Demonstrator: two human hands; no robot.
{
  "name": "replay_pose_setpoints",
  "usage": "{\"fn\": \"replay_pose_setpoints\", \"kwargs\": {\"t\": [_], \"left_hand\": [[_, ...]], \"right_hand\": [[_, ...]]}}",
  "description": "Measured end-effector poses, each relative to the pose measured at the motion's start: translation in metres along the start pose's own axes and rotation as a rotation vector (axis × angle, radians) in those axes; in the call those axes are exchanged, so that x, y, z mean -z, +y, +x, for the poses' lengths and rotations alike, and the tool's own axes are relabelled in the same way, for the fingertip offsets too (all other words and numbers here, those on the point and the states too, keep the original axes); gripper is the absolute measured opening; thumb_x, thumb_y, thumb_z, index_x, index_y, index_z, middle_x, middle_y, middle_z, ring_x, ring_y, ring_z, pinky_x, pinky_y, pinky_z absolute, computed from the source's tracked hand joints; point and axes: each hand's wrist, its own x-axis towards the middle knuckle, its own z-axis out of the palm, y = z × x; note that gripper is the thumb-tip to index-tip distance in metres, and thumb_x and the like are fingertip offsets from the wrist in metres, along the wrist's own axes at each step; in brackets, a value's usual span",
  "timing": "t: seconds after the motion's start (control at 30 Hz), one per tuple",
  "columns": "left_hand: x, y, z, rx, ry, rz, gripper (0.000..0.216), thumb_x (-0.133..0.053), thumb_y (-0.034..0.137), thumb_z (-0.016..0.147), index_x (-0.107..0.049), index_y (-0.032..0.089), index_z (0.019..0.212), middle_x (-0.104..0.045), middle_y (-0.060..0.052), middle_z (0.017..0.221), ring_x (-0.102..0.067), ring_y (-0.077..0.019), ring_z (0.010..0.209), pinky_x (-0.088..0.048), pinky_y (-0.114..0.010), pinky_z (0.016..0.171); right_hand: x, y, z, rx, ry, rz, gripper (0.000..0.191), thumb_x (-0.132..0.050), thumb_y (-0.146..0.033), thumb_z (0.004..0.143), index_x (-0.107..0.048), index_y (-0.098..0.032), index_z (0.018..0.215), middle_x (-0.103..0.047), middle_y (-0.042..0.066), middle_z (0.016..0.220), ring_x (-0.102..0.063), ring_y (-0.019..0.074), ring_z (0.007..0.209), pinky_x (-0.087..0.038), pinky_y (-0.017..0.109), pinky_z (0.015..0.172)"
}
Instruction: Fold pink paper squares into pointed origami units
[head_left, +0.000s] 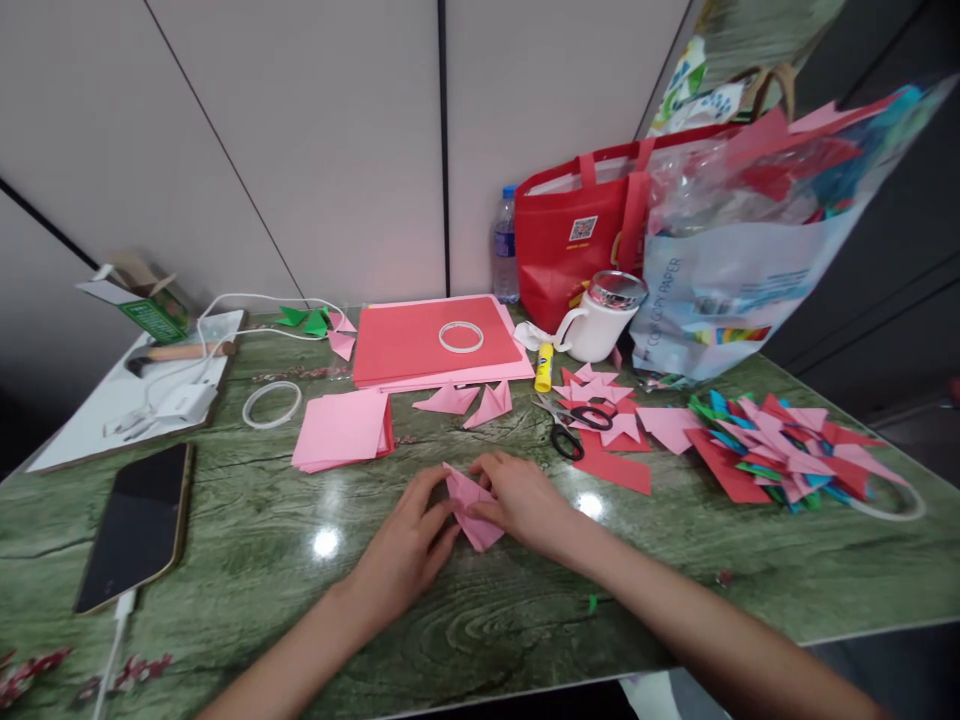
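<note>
Pink folded paper appears light, thin, easily creased. The left hand and right hand pinch its edges; best held at firm folds, gently.

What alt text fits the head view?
The left hand and right hand hold a folded pink paper on a green table. Behind it lie a stack of pink squares, scissors, a glue stick and a white mug; a phone lies at far left.

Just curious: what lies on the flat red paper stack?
A white tape ring lies on the flat red paper stack. Pink sheets peek out beneath; how many is hidden.
</note>
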Motion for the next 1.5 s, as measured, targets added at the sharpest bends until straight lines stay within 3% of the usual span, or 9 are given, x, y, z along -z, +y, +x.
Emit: {"fn": "replay_pose_setpoints", "kwargs": {"t": [0.1,0.2,0.33,0.5,0.67,0.87,1.17,1.37,1.5], "left_hand": [[0.003,-0.002,0.007,0.208,0.085,-0.234,0.021,-0.052,0.016,0.08,-0.059,0.017,0.099,-0.059,-0.012,0.112,-0.058,-0.0219,0.102,-0.049,-0.04,0.087],[0.012,-0.002,0.018,0.526,0.094,-0.584,0.022,-0.055,0.023,0.078,-0.059,0.014,0.097,-0.068,-0.009,0.087,-0.066,-0.0191,0.075,-0.055,-0.035,0.069],[0.023,0.002,0.03,0.749,0.048,-0.957,0.025,-0.062,0.032,0.074,-0.064,0.01,0.087,-0.066,-0.004,0.059,-0.061,-0.0138,0.049,-0.05,-0.026,0.052],[0.026,0.002,0.029,0.815,0.048,-1.241,0.027,-0.074,0.028,0.063,-0.066,0.008,0.079,-0.066,-0.003,0.055,-0.056,-0.0097,0.045,-0.045,-0.02,0.048],[0.026,-0.001,0.024,0.845,0.048,-1.317,0.031,-0.076,0.026,0.061,-0.066,0.008,0.084,-0.066,-0.004,0.056,-0.057,-0.0096,0.046,-0.046,-0.02,0.048],[0.027,-0.002,0.023,0.877,0.029,-1.284,0.022,-0.076,0.026,0.06,-0.063,0.009,0.066,-0.063,-0.002,0.05,-0.053,-0.0081,0.04,-0.042,-0.018,0.041],[0.017,0.003,0.022,0.716,-0.126,-1.191,0.026,-0.07,0.035,0.068,-0.064,0.01,0.072,-0.062,-0.001,0.061,-0.054,-0.009,0.049,-0.043,-0.02,0.048],[0.009,0.003,0.021,0.778,0.083,-1.102,0.029,-0.066,0.04,0.07,-0.061,0.012,0.065,-0.059,0.001,0.053,-0.051,-0.0097,0.043,-0.041,-0.021,0.043],[0.009,-0.002,0.02,0.775,0.118,-1.106,0.029,-0.065,0.041,0.071,-0.06,0.012,0.068,-0.058,0.002,0.055,-0.05,-0.0095,0.044,-0.04,-0.02,0.043]], "right_hand": [[0.001,0.001,0.0,-0.022,-0.01,0.033,0.019,-0.067,-0.027,0.071,-0.063,-0.017,0.086,-0.062,0.004,0.081,-0.057,0.0179,0.072,-0.034,0.025,0.059],[-0.001,0.006,0.003,-0.028,0.003,0.147,0.01,-0.065,-0.026,0.069,-0.063,-0.017,0.074,-0.059,0.0,0.066,-0.052,0.014,0.062,-0.03,0.023,0.055],[-0.002,0.012,0.007,-0.01,-0.155,0.575,0.012,-0.064,-0.026,0.065,-0.062,-0.014,0.068,-0.054,-0.002,0.061,-0.046,0.0098,0.055,-0.031,0.02,0.051],[-0.001,0.01,0.005,-0.039,-0.409,0.962,0.017,-0.066,-0.028,0.061,-0.063,-0.013,0.066,-0.046,-0.006,0.053,-0.037,0.0062,0.048,-0.026,0.018,0.045],[-0.003,0.008,0.004,-0.12,-0.454,1.036,0.016,-0.069,-0.026,0.057,-0.062,-0.012,0.062,-0.047,-0.006,0.051,-0.036,0.0049,0.045,-0.025,0.018,0.044],[-0.004,0.008,0.003,-0.135,-0.457,0.994,0.02,-0.072,-0.027,0.055,-0.058,-0.014,0.057,-0.044,-0.008,0.048,-0.034,0.0043,0.044,-0.022,0.018,0.043],[-0.013,0.007,0.003,-0.112,-0.226,1.1,0.037,-0.08,-0.03,0.049,-0.051,-0.014,0.067,-0.055,-0.005,0.058,-0.045,0.0057,0.051,-0.03,0.017,0.048],[-0.013,0.006,0.003,-0.064,-0.131,1.116,0.034,-0.074,-0.037,0.06,-0.056,-0.014,0.077,-0.057,-0.003,0.068,-0.05,0.0078,0.057,-0.039,0.02,0.053],[-0.016,0.005,0.001,-0.063,-0.109,1.17,0.035,-0.072,-0.04,0.063,-0.054,-0.014,0.079,-0.057,-0.002,0.069,-0.053,0.009,0.054,-0.046,0.023,0.051]]}}
